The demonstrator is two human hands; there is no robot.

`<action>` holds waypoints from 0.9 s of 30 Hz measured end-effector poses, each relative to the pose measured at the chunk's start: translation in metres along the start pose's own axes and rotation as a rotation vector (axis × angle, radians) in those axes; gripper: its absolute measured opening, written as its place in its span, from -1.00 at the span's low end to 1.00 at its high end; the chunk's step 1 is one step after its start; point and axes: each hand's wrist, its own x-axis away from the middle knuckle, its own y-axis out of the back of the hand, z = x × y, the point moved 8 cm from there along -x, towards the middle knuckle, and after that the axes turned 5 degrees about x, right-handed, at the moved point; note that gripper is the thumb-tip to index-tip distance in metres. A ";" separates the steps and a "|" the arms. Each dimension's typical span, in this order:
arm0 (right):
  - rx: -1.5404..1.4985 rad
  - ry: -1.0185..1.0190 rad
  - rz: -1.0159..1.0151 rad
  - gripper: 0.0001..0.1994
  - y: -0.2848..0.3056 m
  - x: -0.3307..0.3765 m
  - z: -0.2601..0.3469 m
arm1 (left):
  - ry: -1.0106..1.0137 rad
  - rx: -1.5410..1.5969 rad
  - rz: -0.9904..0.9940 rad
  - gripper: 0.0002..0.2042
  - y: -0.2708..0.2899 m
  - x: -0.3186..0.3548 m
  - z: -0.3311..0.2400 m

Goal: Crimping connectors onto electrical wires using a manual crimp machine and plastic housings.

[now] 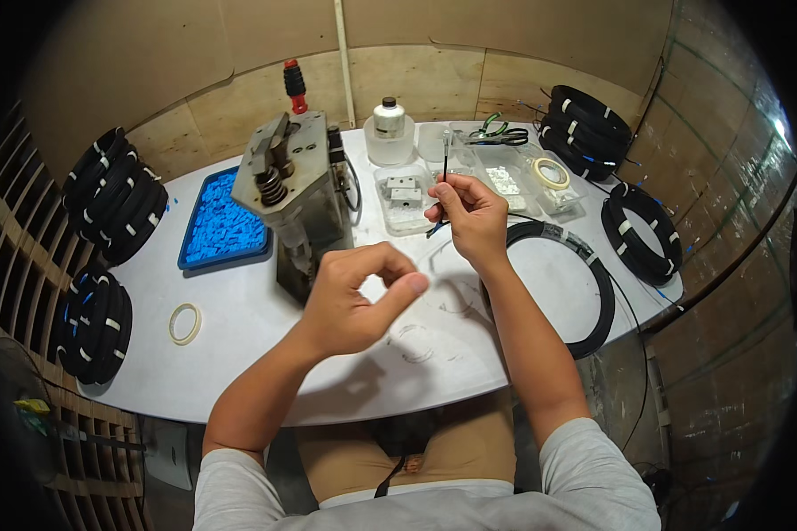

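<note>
My right hand (472,212) is raised over the middle of the table, thumb and fingers closed around a black cable (445,164). The cable's end points up, with a small clear tip (447,137) on it. A second dark cable end with a bit of blue sticks out below the fingers. Behind that hand a black cable coil (604,305) lies on the table. My left hand (354,296) hovers nearer to me, fingers curled and thumb drawn to the index finger in a pinch. Whatever sits between those fingertips, if anything, is too small to make out.
A metal press (303,186) stands left of centre beside a tray of blue pieces (226,221). Black coils (115,199) are stacked on both sides. A tape roll (185,324), a white bottle (388,119), clear bins (407,217) and scissors (503,137) lie around the table.
</note>
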 end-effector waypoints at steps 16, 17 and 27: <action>-0.034 0.015 -0.068 -0.93 0.034 -0.014 0.007 | 0.369 0.280 -0.245 -0.80 -0.050 -0.108 0.105; -0.053 -0.003 -0.061 -0.93 0.032 -0.012 0.005 | 0.373 0.280 -0.247 -0.80 -0.049 -0.106 0.112; -0.023 0.101 -0.009 -0.88 0.029 0.000 -0.003 | 0.475 0.530 -0.218 -0.85 -0.047 -0.106 0.129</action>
